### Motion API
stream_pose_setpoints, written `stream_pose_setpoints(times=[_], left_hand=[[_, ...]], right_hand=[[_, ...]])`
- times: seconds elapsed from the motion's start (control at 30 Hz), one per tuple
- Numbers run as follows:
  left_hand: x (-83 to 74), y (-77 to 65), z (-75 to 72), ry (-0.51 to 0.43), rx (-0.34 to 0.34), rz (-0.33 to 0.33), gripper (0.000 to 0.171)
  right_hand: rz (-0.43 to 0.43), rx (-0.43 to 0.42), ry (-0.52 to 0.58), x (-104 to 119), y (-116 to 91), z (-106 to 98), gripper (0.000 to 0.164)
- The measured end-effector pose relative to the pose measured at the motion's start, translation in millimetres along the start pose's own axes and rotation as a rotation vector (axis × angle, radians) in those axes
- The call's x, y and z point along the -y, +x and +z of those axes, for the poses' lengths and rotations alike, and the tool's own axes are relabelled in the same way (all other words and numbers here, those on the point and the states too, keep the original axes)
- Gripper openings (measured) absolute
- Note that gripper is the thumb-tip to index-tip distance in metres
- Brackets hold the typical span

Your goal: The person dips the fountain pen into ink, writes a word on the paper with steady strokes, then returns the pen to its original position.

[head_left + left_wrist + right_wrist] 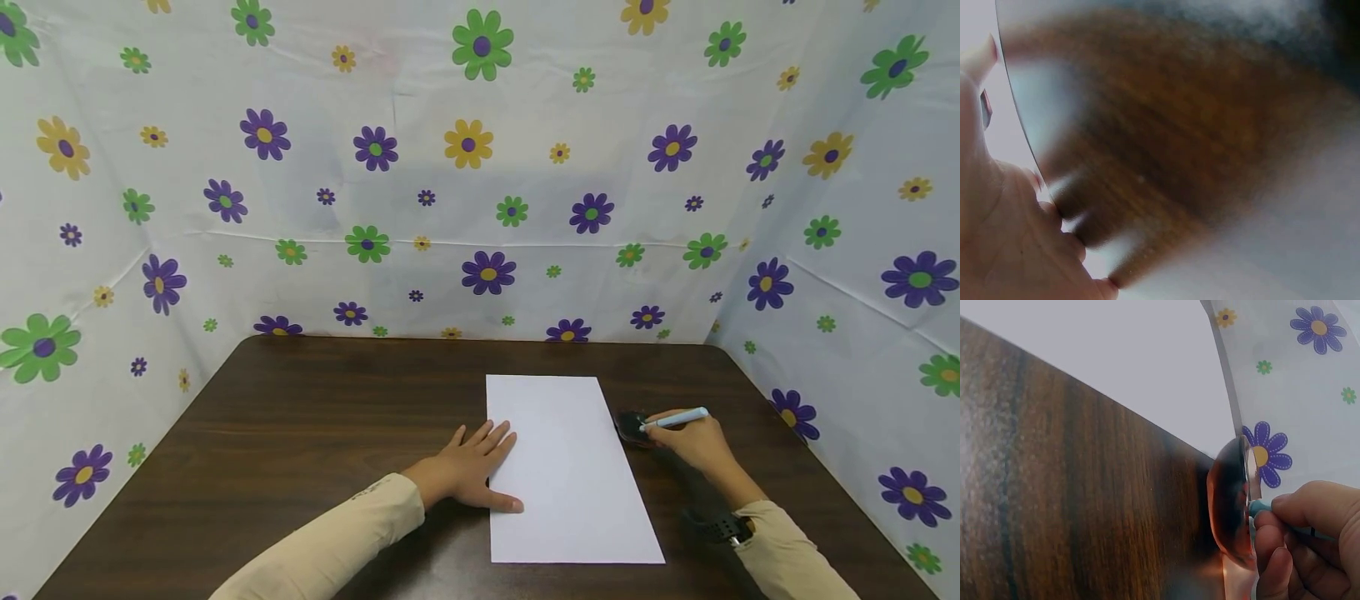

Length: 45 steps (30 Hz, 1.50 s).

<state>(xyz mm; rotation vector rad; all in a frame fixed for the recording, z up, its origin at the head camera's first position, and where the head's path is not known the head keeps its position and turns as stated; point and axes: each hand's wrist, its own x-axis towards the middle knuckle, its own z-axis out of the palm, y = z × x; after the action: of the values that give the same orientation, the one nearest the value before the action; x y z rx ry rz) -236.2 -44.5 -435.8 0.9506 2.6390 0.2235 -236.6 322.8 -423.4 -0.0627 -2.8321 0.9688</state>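
A white sheet of paper (562,475) lies on the brown table. My left hand (468,467) rests spread across the sheet's left edge, thumb and fingertips on the paper; the left wrist view shows the palm side of this hand (1004,225). To the right of the sheet, my right hand (697,442) pinches a light blue pen-like stick (678,418) between thumb and fingers. Its lower end is at a small dark, glassy dish (632,427). In the right wrist view the stick's teal end (1259,506) meets the dish's rim (1245,450). What the dish holds is unclear.
The dark wood-grain table (300,433) extends left of the sheet. A white cloth with printed flowers (420,167) hangs behind the table and along both sides. A black watch (727,529) is on the right wrist, by a beige sleeve (787,550).
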Motion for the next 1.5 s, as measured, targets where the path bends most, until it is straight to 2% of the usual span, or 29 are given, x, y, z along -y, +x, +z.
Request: stream_pose_setpoints(times=[0.27, 0.43, 0.6, 0.73, 0.87, 1.17, 1.5], left_hand=[[-5.7, -4.7, -6.4, -0.002, 0.012, -0.015, 0.101], [0.1, 0.5, 1.0, 0.004, 0.01, -0.013, 0.103], [6.9, 7.5, 9.8, -0.005, -0.012, -0.004, 0.105], [3.1, 3.0, 4.3, 0.0, -0.002, -0.009, 0.103], [-1.1, -2.2, -2.0, -0.007, 0.012, -0.011, 0.102], [2.3, 0.9, 3.6, -0.002, -0.012, -0.01, 0.104], [-5.7, -3.9, -6.5, 0.018, 0.007, -0.026, 0.102]], right_hand=[[0.007, -0.002, -0.019, 0, 0, 1, 0.022], [0.011, -0.008, 0.005, 1, 0, 1, 0.024], [-0.015, -0.02, 0.13, 5, 1, 1, 0.029], [-0.044, 0.044, 0.263, 16, 4, 5, 0.032], [-0.017, 0.123, 0.362, 30, 6, 15, 0.033], [-0.051, 0.224, 0.471, 58, 13, 48, 0.03], [-0.059, 0.251, 0.423, 76, 19, 77, 0.021]])
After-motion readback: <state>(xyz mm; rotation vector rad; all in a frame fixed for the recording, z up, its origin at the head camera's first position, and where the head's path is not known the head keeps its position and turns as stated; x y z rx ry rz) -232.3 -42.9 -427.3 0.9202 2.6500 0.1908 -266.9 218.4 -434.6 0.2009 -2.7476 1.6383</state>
